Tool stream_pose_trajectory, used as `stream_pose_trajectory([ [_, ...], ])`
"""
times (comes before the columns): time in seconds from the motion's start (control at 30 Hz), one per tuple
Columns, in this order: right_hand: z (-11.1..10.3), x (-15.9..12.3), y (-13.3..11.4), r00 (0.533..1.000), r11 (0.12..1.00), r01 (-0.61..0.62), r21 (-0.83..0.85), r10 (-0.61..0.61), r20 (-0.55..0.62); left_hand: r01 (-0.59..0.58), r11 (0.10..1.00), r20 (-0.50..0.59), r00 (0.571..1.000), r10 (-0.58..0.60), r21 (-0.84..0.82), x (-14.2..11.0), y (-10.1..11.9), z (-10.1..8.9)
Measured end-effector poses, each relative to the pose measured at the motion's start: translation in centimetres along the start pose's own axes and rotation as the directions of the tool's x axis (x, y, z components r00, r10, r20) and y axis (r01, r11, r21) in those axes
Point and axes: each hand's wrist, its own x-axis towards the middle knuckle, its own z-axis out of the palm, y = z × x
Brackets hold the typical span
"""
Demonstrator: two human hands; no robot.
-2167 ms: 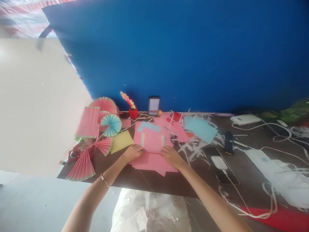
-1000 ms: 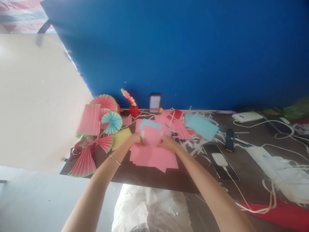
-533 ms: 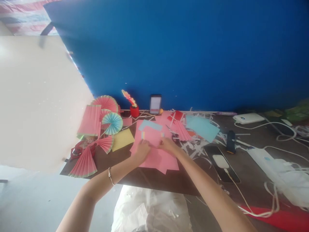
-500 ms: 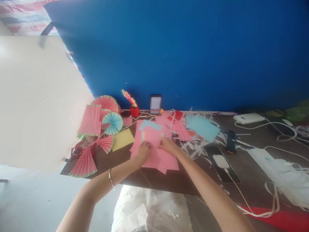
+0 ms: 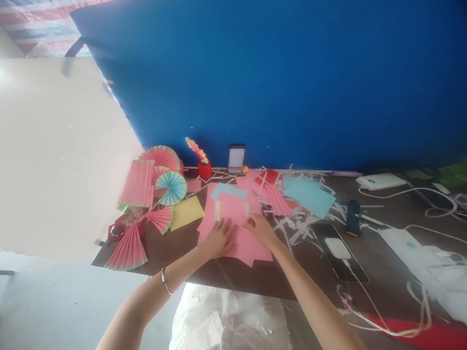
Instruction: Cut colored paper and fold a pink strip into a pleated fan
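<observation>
Pink paper sheets (image 5: 241,248) lie overlapped on the dark table in front of me. My left hand (image 5: 219,238) rests on them with its fingers stretched out flat. Just above its fingertips is a narrow pale and yellow strip (image 5: 217,210) on the pink paper. My right hand (image 5: 260,229) is over the right side of the sheets, thumb and fingertips brought together; whatever they pinch is too small to make out. A short pale strip (image 5: 247,208) shows just beyond those fingers. Across the sheets' far end lies a light blue paper piece (image 5: 228,191).
Pleated pink fans (image 5: 127,248), a blue rosette (image 5: 170,188) and yellow paper (image 5: 187,213) are on the left. Scissors (image 5: 267,210), white paper scraps (image 5: 297,228) and blue paper (image 5: 310,194) lie to the right. Farther right are a phone (image 5: 341,253) and cables. Behind rises a blue panel (image 5: 277,82).
Both hands have slid a little toward me over the pink paper, uncovering more of the two strips. The left fingers have straightened from a curl. The camera view has shifted slightly.
</observation>
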Motion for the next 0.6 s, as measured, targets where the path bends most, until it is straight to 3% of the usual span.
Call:
stream_pose_trajectory([
  [0.13,1.0,-1.4,-1.6,0.982,0.970,0.055,-0.237,-0.095,-0.162,0.050,0.999,-0.043,0.998,-0.050,-0.007,0.1,1.1,0.3],
  [0.23,2.1,-3.2,-3.5,0.959,0.934,0.203,-0.293,-0.250,-0.133,0.079,0.997,-0.065,0.995,-0.080,-0.025,0.1,1.5,0.5],
  [0.37,3.2,-5.0,-4.0,0.972,0.941,0.162,-0.296,-0.204,-0.114,0.091,0.995,-0.051,0.994,-0.094,-0.048,-0.1,1.5,0.3],
  [0.6,3.0,-6.1,-1.1,0.977,0.944,0.046,-0.327,-0.111,-0.184,0.126,0.992,0.003,0.992,-0.126,0.029,0.3,0.7,0.7],
])
